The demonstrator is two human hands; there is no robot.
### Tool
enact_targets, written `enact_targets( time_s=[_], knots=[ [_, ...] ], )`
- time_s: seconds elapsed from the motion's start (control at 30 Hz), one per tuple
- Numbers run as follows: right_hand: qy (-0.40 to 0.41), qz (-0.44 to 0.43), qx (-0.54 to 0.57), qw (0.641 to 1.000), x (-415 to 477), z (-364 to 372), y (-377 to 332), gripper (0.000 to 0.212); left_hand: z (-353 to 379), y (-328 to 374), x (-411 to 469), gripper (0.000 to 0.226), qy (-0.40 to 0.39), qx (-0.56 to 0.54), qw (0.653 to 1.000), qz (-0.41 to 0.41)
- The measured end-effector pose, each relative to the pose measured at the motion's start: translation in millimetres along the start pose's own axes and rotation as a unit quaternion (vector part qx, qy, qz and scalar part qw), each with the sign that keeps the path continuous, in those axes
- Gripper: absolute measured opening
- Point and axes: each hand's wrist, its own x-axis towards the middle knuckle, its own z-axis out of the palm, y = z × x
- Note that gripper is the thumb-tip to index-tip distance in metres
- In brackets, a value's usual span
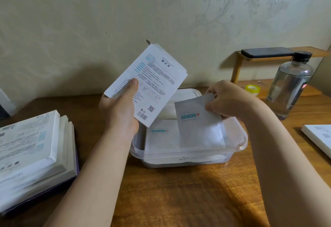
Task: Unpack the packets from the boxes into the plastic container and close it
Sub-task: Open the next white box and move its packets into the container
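Unpacking looks midway. The left hand (119, 108) grips a box (152, 81), tilted above the far left of the container (240, 146). The right hand (227, 99) pinches a packet (198, 124) just over the container. Next, that packet should be laid flat on the packets inside (161, 140). The lid (186, 94) lies behind.

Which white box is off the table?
The box in the left hand, tilted above the container; the stack at left and the box at right lie on the table.
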Motion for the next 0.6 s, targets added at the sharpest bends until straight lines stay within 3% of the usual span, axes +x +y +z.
enact_targets(
  time_s=[0.13,0.3,0.37,0.43,0.5,0.6],
  knots=[
    [0.064,-0.027,-0.164,0.984,1.9,0.3,-1.6,0.02,-0.4,-0.5,0.3,0.03,0.0,0.004,1.0,-0.002],
    [0.112,-0.068,-0.237,0.963,-1.0,1.7,-8.3,0.02,0.3,-1.1,0.6,0.033,-0.002,0.006,1.0,0.0],
    [0.051,-0.089,-0.22,0.97,-6.7,0.0,-15.8,0.027,1.1,-1.3,0.8,0.033,0.0,0.006,1.0,0.005],
    [-0.07,-0.091,-0.2,0.973,-13.9,2.1,-21.6,0.044,1.3,-1.6,0.4,0.032,-0.001,0.007,1.0,0.007],
    [-0.175,-0.09,-0.234,0.952,-18.0,10.3,-23.8,0.067,0.9,-1.6,-0.5,0.032,-0.004,0.01,1.0,0.004],
    [-0.245,-0.083,-0.329,0.908,-14.3,24.6,-21.7,0.091,0.4,-0.7,-1.4,0.032,-0.005,0.014,1.0,-0.001]
  ],
)
